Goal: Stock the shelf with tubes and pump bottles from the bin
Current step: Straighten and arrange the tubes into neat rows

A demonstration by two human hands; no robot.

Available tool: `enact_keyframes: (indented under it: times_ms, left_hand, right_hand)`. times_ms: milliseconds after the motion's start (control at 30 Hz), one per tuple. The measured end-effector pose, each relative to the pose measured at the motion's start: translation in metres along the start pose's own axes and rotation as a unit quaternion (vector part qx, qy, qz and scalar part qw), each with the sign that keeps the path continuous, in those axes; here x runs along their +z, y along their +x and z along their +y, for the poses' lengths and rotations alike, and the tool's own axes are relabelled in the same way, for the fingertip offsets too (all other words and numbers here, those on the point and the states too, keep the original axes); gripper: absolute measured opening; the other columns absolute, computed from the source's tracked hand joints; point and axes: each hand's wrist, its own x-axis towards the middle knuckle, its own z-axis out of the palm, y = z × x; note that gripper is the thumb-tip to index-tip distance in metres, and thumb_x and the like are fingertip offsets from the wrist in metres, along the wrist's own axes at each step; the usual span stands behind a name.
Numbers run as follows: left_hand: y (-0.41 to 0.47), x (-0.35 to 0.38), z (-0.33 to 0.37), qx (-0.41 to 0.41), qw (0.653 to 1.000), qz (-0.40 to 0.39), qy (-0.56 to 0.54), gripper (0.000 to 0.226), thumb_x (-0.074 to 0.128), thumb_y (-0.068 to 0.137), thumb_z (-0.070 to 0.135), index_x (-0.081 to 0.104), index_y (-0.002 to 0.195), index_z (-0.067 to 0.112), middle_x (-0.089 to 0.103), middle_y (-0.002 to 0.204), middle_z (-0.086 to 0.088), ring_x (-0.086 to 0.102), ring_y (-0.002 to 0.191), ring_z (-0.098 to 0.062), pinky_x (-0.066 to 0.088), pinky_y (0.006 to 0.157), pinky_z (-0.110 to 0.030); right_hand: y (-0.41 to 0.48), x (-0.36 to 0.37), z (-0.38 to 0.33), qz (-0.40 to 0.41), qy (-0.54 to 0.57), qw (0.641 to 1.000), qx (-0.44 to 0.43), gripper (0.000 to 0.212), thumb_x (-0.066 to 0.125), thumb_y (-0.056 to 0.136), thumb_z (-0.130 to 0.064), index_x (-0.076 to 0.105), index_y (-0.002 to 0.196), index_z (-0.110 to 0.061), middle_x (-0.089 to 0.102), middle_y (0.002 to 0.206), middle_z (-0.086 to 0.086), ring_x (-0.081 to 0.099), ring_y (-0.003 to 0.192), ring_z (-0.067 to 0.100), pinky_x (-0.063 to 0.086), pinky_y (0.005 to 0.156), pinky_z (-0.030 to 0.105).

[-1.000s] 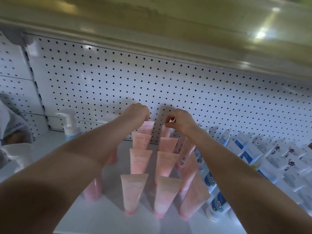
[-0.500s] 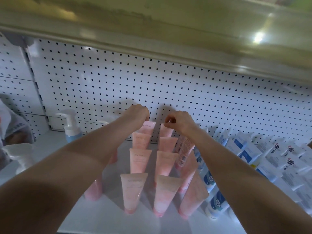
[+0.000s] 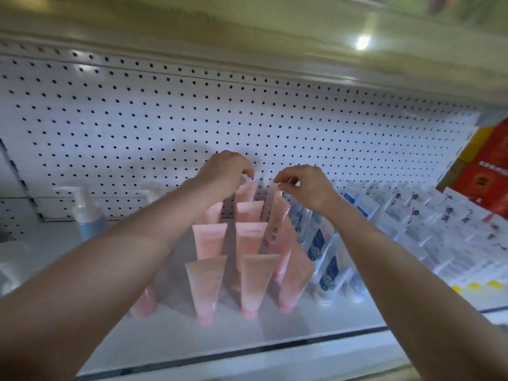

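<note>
Seating pink tubes (image 3: 206, 287) at the rear edge of the shelf (image 3: 170, 334).
Left hand (image 3: 228, 174) pinches the rearmost tube (image 3: 246, 191) by its crimp; right hand (image 3: 308, 185) pinches the tilted barcode tube (image 3: 275, 215). Stand both upright, in row.

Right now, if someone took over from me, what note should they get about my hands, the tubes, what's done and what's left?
Left hand: pinches the top of the rear tube.
Right hand: pinches the top of the tilted tube, barcode side out, one column to the right.
Things: pink tubes stand cap-down in columns on the shelf; pump bottle at back left; bin not in view.
Done: several columns of tubes are standing.
Left: settle both held tubes, perhaps turning the tilted one to face front, then stock whatever the bin holds.
</note>
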Motion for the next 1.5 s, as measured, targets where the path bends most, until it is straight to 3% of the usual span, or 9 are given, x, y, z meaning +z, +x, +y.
enact_keyframes:
  times_ms: [200, 400, 500, 633, 833, 1267, 1367, 1433, 1500]
  left_hand:
    - [-0.040, -0.006, 0.047, 0.069, 0.994, 0.023, -0.088, 0.019, 0.065, 0.089, 0.014, 0.074, 0.102, 0.025, 0.068, 0.101, 0.008, 0.059, 0.094, -0.011, 0.033, 0.079, -0.017]
    - [-0.078, 0.001, 0.069, 0.086, 0.990, 0.001, -0.108, 0.012, 0.071, 0.083, 0.019, 0.076, 0.091, 0.026, 0.060, 0.079, 0.019, 0.060, 0.087, -0.007, 0.030, 0.068, -0.011]
    - [-0.095, 0.006, 0.076, 0.067, 0.993, -0.007, -0.097, 0.010, 0.071, 0.084, 0.026, 0.075, 0.093, 0.026, 0.065, 0.088, 0.014, 0.056, 0.088, -0.004, 0.029, 0.070, -0.017]
    - [-0.115, 0.014, 0.081, 0.039, 0.995, -0.008, -0.088, 0.014, 0.071, 0.083, 0.037, 0.074, 0.094, 0.029, 0.068, 0.094, 0.014, 0.056, 0.089, -0.002, 0.029, 0.069, -0.017]
    - [-0.134, 0.025, 0.090, -0.016, 0.998, -0.031, -0.053, 0.028, 0.073, 0.081, 0.032, 0.070, 0.108, 0.026, 0.068, 0.107, 0.004, 0.055, 0.106, -0.015, 0.044, 0.082, -0.030]
    - [-0.148, 0.025, 0.108, -0.088, 0.995, -0.032, -0.017, 0.035, 0.067, 0.085, 0.023, 0.065, 0.120, 0.028, 0.067, 0.117, -0.005, 0.057, 0.109, -0.028, 0.040, 0.080, -0.030]
    - [-0.149, 0.022, 0.109, -0.090, 0.995, -0.036, -0.015, 0.034, 0.066, 0.086, 0.023, 0.065, 0.119, 0.028, 0.068, 0.113, -0.004, 0.058, 0.083, -0.023, 0.040, 0.078, -0.029]
    - [-0.149, 0.021, 0.108, -0.080, 0.996, -0.034, -0.019, 0.032, 0.065, 0.087, 0.023, 0.066, 0.119, 0.028, 0.068, 0.109, -0.003, 0.042, 0.058, -0.010, 0.041, 0.076, -0.028]
    - [-0.149, 0.023, 0.107, -0.072, 0.996, -0.031, -0.029, 0.031, 0.064, 0.088, 0.022, 0.065, 0.119, 0.026, 0.067, 0.106, -0.001, 0.032, 0.052, 0.002, 0.045, 0.079, -0.029]
  right_hand:
    - [-0.049, -0.020, 0.002, 0.019, 0.018, 0.999, -0.019, 0.016, 0.069, 0.087, -0.008, 0.077, 0.096, -0.019, 0.070, 0.088, -0.011, 0.057, 0.069, -0.010, 0.034, 0.069, -0.001]
    - [-0.092, -0.025, -0.006, -0.030, 0.042, 0.997, -0.064, 0.020, 0.067, 0.086, -0.004, 0.077, 0.092, -0.020, 0.064, 0.076, -0.020, 0.057, 0.070, -0.012, 0.038, 0.067, 0.003]
    - [-0.107, -0.024, -0.006, -0.051, 0.033, 0.994, -0.085, 0.011, 0.068, 0.087, -0.013, 0.075, 0.091, -0.021, 0.064, 0.077, -0.017, 0.057, 0.070, -0.004, 0.039, 0.069, 0.010]
    - [-0.122, -0.015, 0.001, -0.049, 0.015, 0.993, -0.110, 0.008, 0.069, 0.085, -0.031, 0.071, 0.091, -0.025, 0.068, 0.084, -0.010, 0.061, 0.080, 0.010, 0.051, 0.079, 0.034]
    - [-0.136, -0.007, 0.006, -0.060, -0.009, 0.992, -0.107, 0.028, 0.074, 0.079, -0.040, 0.066, 0.104, -0.028, 0.062, 0.088, -0.012, 0.058, 0.088, 0.014, 0.052, 0.079, 0.038]
    - [-0.142, -0.011, 0.013, -0.065, 0.058, 0.991, -0.102, 0.037, 0.071, 0.082, -0.005, 0.062, 0.114, -0.022, 0.070, 0.097, -0.003, 0.064, 0.086, 0.016, 0.052, 0.084, 0.033]
    - [-0.140, -0.009, 0.015, -0.070, 0.070, 0.990, -0.101, 0.037, 0.070, 0.082, -0.002, 0.063, 0.113, -0.022, 0.071, 0.098, -0.003, 0.064, 0.085, 0.015, 0.052, 0.083, 0.031]
    - [-0.139, -0.008, 0.016, -0.073, 0.074, 0.989, -0.101, 0.038, 0.069, 0.082, -0.001, 0.064, 0.113, -0.022, 0.070, 0.098, -0.004, 0.064, 0.086, 0.015, 0.051, 0.084, 0.030]
    - [-0.138, -0.008, 0.017, -0.075, 0.073, 0.990, -0.098, 0.038, 0.068, 0.082, -0.001, 0.065, 0.112, -0.023, 0.070, 0.098, -0.004, 0.064, 0.086, 0.014, 0.050, 0.084, 0.027]
